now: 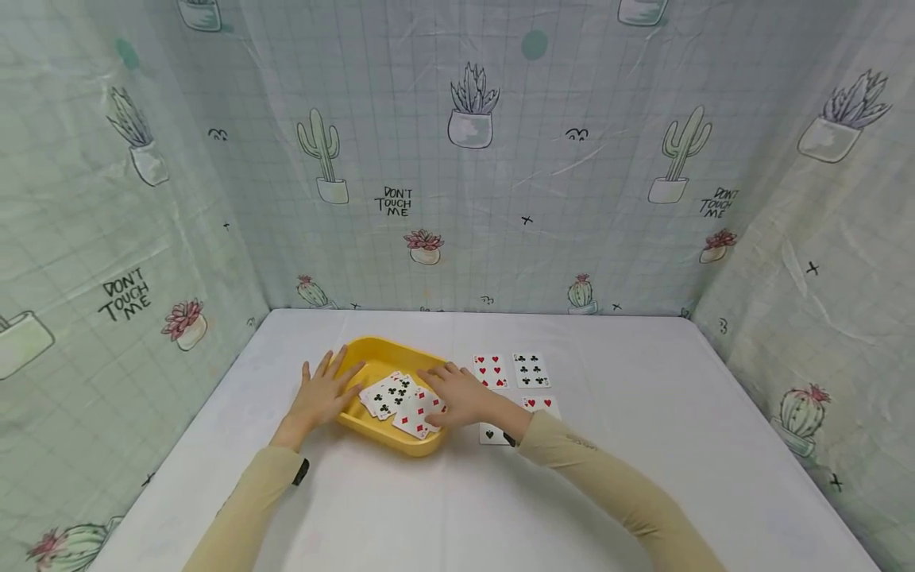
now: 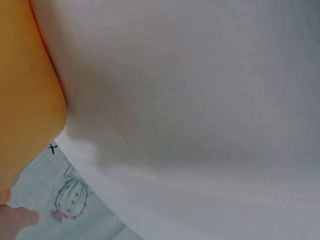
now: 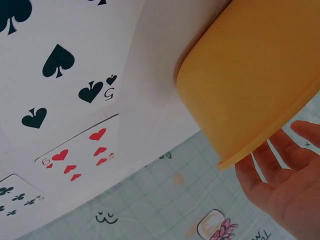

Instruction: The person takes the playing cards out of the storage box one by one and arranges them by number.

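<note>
Closed in on 3 sides by wrinkled, pale green gridded cloth [image 1: 543,167]: behind, left and right of the white worktop [image 1: 622,373]. Printed behind the worktop with potted cacti [image 1: 324,155], succulents [image 1: 472,110] and "DON'T TOUCH ME" lettering [image 1: 394,202]. Lit softly across the worktop.

You can see that the yellow tray [image 3: 250,75] looks like smooth moulded plastic with a soft, satin sheen. Your cards [image 1: 411,413] look like smooth, thin printed paper. The white tabletop [image 1: 443,508] reads as matt cloth, finely ribbed up close. Around you, the curtain [image 1: 529,167] is thin, creased fabric; your sleeves [image 1: 604,481] are matt cloth, lightly wrinkled.
</note>
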The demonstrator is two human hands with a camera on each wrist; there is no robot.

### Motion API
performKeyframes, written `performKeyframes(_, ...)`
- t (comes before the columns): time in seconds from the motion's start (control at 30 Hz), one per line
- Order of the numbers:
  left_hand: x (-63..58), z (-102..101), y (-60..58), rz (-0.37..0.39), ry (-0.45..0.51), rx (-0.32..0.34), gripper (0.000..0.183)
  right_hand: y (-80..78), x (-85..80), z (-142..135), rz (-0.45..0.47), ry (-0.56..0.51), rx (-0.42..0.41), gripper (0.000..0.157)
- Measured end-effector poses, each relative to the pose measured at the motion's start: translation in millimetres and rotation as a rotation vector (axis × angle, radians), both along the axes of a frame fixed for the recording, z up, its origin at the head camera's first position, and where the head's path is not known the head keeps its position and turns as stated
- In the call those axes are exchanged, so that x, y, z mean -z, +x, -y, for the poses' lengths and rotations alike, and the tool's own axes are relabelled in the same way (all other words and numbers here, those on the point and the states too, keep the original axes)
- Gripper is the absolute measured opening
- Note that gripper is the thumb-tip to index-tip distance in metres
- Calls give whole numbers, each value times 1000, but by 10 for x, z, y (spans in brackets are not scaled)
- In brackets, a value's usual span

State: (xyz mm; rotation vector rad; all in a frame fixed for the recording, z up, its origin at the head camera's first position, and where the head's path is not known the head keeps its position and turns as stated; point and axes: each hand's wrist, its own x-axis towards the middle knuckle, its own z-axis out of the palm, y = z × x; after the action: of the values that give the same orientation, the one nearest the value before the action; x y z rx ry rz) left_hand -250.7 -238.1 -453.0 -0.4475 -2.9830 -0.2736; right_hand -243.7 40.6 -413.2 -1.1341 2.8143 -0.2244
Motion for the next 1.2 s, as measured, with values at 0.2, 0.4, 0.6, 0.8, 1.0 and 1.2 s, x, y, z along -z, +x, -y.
performKeyframes(0.2,40,1,23,-7,-6,-5,49,-14,116,99,6,43,32,82)
performKeyframes(0.4,40,0,56,-17,7,-6,49,3,128,217,39,107,63,87)
performKeyframes(0.6,31,4,78,-33,-1,-9,48,15,118,332,112,144,102,91)
performKeyframes(0.8,28,12,84,-66,72,32,48,0,143,393,147,150,124,94)
performKeyframes(1.0,54,16,78,-89,78,43,51,-20,188,416,177,173,158,99)
performKeyframes(1.2,19,-12,61,-18,-8,-10,50,-28,227,446,162,219,188,101)
